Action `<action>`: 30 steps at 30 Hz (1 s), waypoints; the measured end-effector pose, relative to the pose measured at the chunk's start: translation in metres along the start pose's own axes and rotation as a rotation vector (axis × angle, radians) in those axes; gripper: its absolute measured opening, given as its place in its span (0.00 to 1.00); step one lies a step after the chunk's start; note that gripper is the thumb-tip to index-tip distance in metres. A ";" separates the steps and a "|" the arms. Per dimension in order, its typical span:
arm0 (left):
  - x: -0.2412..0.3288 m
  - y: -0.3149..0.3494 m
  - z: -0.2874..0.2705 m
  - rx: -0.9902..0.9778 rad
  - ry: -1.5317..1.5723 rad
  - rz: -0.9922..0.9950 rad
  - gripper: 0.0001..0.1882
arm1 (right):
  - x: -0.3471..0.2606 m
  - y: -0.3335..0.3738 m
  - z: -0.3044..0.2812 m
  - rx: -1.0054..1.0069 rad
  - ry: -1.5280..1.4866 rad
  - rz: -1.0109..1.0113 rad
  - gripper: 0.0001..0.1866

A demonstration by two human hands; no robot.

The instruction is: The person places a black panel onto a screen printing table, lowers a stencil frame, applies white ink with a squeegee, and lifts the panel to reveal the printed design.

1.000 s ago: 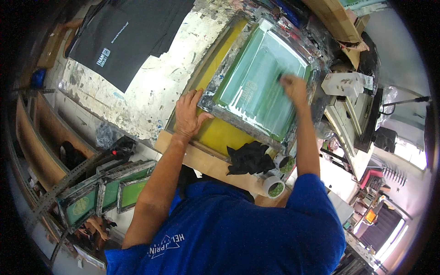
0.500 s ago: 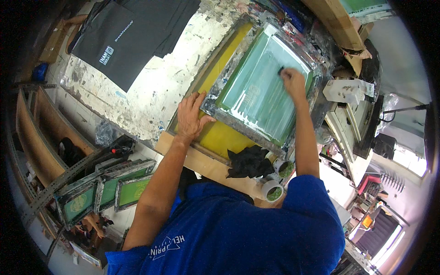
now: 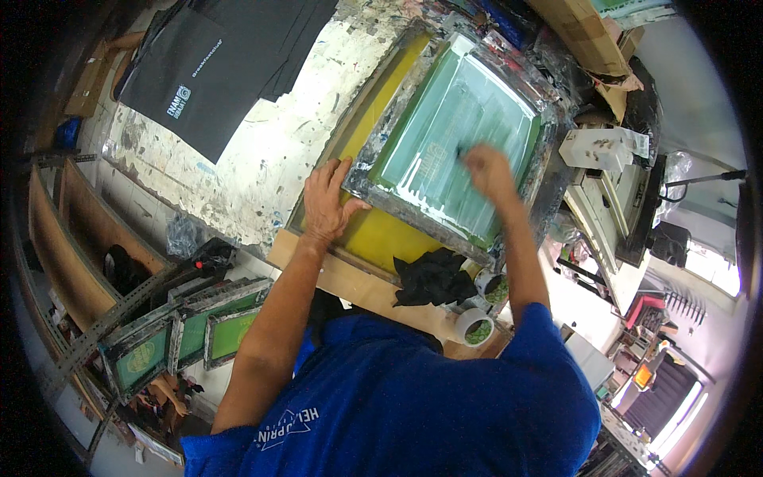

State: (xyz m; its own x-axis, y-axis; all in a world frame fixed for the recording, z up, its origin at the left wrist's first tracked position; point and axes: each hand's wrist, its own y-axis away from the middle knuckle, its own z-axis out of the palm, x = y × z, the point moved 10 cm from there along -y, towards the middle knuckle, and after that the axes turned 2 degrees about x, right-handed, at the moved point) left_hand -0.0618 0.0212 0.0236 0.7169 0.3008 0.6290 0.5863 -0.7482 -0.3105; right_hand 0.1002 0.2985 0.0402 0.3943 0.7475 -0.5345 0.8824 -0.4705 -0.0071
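White tabletop [image 3: 262, 151], flecked with dark stains, was spread out under black cloth [image 3: 226, 67] at the upper left, and shelves [image 3: 71, 226] were set beyond its left edge. Near the middle, the green screen [image 3: 441, 127] was laid askew over the yellow screen [image 3: 389, 238], with a black rag [image 3: 433, 278] and rolls [image 3: 462, 324] placed just below.

The frame was judged to be stiff and fairly light, easily shifted by one corner; the mesh, by contrast, was taken to be thin and springy — liable to be torn by anything sharp — and slippery where it shone. Hold was best taken on the frame's bare sides, away from the mesh.

The left hand [image 3: 326, 199] was rested at the green screen's lower left corner, thumb and fingers parted widely about it; whether the corner was pinched or only steadied could not be told. The right hand [image 3: 490, 175] was blurred over the mesh, its fingers drawn in, a small dark scrap [image 3: 462, 151] apparently held at the tips.

The mesh was coloured pale green, edged deeper green and streaked with glossy white; a faint tan design was shown near its centre — and the grey frame was blotched all round.
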 end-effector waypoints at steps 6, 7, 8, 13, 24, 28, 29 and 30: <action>0.006 -0.003 0.000 -0.009 -0.013 0.006 0.47 | 0.018 0.005 -0.002 0.075 0.098 0.014 0.10; 0.009 -0.006 -0.002 -0.005 -0.004 0.019 0.47 | 0.047 -0.020 -0.028 0.218 0.123 0.078 0.10; 0.012 -0.009 -0.002 -0.001 0.004 0.033 0.47 | 0.073 -0.040 -0.055 0.362 0.148 0.141 0.10; 0.004 -0.007 0.001 -0.002 -0.009 0.021 0.48 | 0.047 -0.029 -0.031 0.162 0.091 0.128 0.08; 0.013 -0.009 0.003 -0.015 -0.012 0.030 0.49 | 0.116 -0.034 -0.080 0.398 0.096 0.240 0.13; 0.006 -0.007 0.002 0.004 -0.036 0.024 0.49 | 0.057 -0.002 -0.029 0.215 0.020 0.057 0.14; 0.003 -0.004 0.000 0.008 -0.041 0.009 0.50 | 0.022 0.025 -0.005 0.122 -0.054 0.012 0.14; -0.001 0.001 0.000 0.020 -0.050 0.000 0.50 | -0.021 0.048 0.013 -0.004 -0.160 -0.034 0.13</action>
State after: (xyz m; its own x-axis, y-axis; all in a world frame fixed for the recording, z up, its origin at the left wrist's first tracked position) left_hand -0.0621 0.0204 0.0228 0.7347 0.3301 0.5926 0.5932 -0.7364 -0.3253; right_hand 0.1305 0.2537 0.0402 0.3185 0.6785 -0.6620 0.8958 -0.4439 -0.0239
